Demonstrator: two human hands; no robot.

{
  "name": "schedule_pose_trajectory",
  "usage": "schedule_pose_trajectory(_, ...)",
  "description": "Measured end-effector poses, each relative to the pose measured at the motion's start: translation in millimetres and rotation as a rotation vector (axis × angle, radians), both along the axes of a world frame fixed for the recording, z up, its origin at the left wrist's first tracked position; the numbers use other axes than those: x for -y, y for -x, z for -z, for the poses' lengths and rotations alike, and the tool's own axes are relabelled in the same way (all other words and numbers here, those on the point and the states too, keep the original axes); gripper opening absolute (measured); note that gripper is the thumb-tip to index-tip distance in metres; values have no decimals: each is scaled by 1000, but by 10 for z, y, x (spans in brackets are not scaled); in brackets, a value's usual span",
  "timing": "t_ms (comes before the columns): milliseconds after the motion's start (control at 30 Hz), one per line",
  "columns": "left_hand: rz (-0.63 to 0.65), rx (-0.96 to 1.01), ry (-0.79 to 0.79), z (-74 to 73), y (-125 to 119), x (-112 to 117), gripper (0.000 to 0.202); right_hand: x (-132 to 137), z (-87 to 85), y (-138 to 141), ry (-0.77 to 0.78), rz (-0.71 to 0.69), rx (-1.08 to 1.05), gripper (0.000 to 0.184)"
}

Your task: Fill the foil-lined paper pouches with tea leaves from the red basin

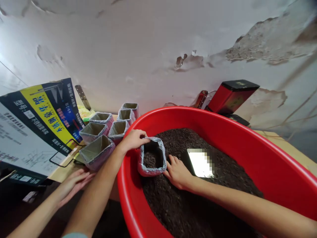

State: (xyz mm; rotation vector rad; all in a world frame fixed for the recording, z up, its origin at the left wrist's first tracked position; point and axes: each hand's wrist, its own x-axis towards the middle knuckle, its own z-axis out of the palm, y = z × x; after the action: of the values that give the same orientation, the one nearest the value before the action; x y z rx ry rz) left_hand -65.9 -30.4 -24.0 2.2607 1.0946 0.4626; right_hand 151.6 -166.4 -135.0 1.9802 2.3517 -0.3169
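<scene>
Head cam looks into a big red basin (pixel 247 138) filled with dark soil (pixel 198 205). A little grow bag (pixel 151 158) stands in the soil against the basin's left inner wall, partly filled with the same dark stuff. Just outside the basin's left rim sit six more soft bags (pixel 109 127), bunched together with their mouths open, and they look empty from this angle. Left of those, further from the basin, a printed cardboard box (pixel 37 125) leans over. Behind the basin's far rim there's a red tin (pixel 230 96) with a black lid. Everything rests on a light wooden desk (pixel 284 145) pushed up to a white wall (pixel 148 49) with peeling, patchy paint. The left hand (pixel 133 139) reaches over the basin's left rim, fingers pinched shut on the grow bag's top edge. The right hand (pixel 178 172) lies spread open on the soil, fingertips touching the bag's right side, so the bag sits between both hands. Another person's hand (pixel 74 182) rests flat outside the basin, by the nearest empty bag.
</scene>
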Motion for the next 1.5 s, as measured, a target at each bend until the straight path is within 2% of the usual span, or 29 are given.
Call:
schedule_pose_trajectory(167,8,-9,-2,3,2,-3,17,178,-54,128,36,17,7,57)
schedule_pose_trajectory(333,-1,-16,-6,6,-6,-3,18,155,-32,70,71,-7,-61,46)
schedule_pose_trajectory(533,-3,-31,-19,-28,-17,14,15,-3,-36,-32,147,115,-409,28)
schedule_pose_trajectory(633,2,-47,-24,-47,-21,24,15,-101,-89,-85,126,194,-564,33)
schedule_pose_trajectory(767,6,-40,-22,-46,-33,24,15,-208,-269,-137,39,348,-786,53)
schedule_pose_trajectory(867,-1,-32,-18,-30,-47,20,13,-274,-544,-103,-112,486,-1098,60)
schedule_pose_trajectory(933,2,-29,-8,-17,-51,15,11,-325,-778,-18,-266,525,-1360,60)
schedule_pose_trajectory(1033,12,-25,-11,0,-47,7,10,-411,-1088,195,-497,438,-1576,53)
schedule_pose_trajectory(1133,8,-14,-14,10,-39,4,10,-499,-1218,438,-637,314,-1652,48)
schedule_pose_trajectory(1200,11,-6,4,11,-36,6,13,-559,-1195,564,-693,239,-1637,44)
schedule_pose_trajectory(1333,11,12,39,2,-40,21,15,-648,-1044,665,-780,92,-1469,37)
schedule_pose_trajectory(1500,9,41,13,22,-45,28,14,-648,-970,627,-701,-115,-1445,33)
